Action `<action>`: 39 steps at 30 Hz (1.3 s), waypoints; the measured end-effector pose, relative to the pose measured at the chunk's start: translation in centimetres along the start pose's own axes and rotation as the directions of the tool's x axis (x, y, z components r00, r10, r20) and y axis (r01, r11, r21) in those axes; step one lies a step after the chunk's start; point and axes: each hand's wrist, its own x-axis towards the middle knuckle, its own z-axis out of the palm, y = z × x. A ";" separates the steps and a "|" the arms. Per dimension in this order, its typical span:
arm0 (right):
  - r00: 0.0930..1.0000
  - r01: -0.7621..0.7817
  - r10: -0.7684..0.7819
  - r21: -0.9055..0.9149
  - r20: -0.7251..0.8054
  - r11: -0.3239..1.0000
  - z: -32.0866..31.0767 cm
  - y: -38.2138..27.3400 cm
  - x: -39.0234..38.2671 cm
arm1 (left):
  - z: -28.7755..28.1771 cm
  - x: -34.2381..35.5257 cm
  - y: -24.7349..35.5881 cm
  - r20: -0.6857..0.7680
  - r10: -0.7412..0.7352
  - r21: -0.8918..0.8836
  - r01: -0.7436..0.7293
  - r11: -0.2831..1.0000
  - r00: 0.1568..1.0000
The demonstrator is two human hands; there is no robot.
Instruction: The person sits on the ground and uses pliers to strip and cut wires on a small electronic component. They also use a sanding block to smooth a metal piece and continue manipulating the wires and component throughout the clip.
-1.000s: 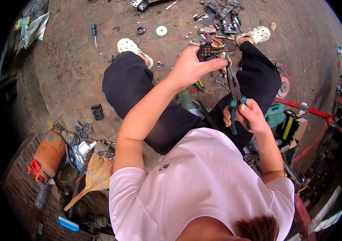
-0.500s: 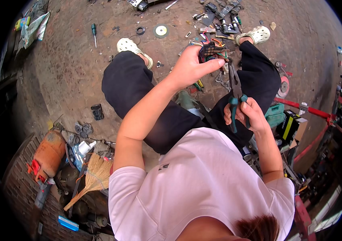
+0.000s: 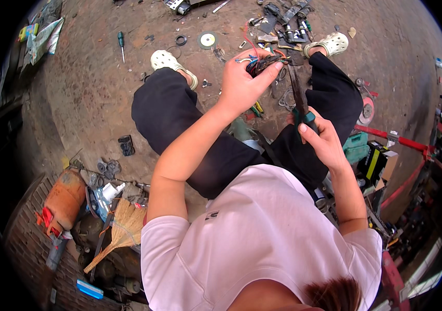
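Note:
My left hand [image 3: 247, 80] is closed round a dark wired part [image 3: 266, 64], with red, blue and white wires sticking out past the fingers. My palm and thumb hide much of that part. The right hand [image 3: 320, 136] grips long-nose pliers [image 3: 298, 98] by their teal handles. Their dark jaws point away from me, with the tips right beside the part's right end. Whether the tips pinch anything there is too small to tell.
Beyond my hands lie a screwdriver [image 3: 121, 46], a cutting disc [image 3: 207, 40], a black ring [image 3: 181, 40] and a heap of metal parts [image 3: 291, 26]. A straw broom [image 3: 125, 225] and an orange tank [image 3: 64, 199] are at left. A red metal bar [image 3: 394, 139] runs at right.
The wired part has been turned in my left hand, and a red wire now stands up. My right hand has moved slightly up, its fingers closer round the handles, with the pliers' jaws turned.

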 end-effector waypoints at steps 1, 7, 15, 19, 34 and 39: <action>0.999 0.009 -0.012 -0.067 -0.044 0.998 0.0 -0.1 0.0 | 0.0 0.0 -0.1 -0.005 0.018 0.015 -0.018 1.000 1.000; 0.943 0.121 -0.230 -0.396 -0.241 0.910 0.4 -0.1 0.2 | -0.2 0.2 0.8 -0.010 -0.032 -0.034 0.031 0.999 0.999; 0.918 0.139 -0.301 -0.503 -0.258 0.853 0.7 0.1 1.1 | -0.3 0.1 0.6 0.049 -0.026 0.074 0.022 0.997 0.998; 0.919 0.068 -0.234 -0.459 -0.317 0.886 1.5 0.2 1.1 | -0.6 0.4 0.8 0.144 -0.032 -0.105 0.048 0.993 0.989; 0.841 0.178 -0.008 0.262 -0.541 0.949 -4.5 -1.0 3.6 | 1.7 -2.3 -2.3 0.043 0.470 0.173 -0.470 0.866 0.882; 0.959 0.001 0.030 0.110 -0.281 0.994 -2.0 0.2 0.6 | 0.7 -1.5 -1.0 0.088 0.497 0.340 -0.495 0.800 0.864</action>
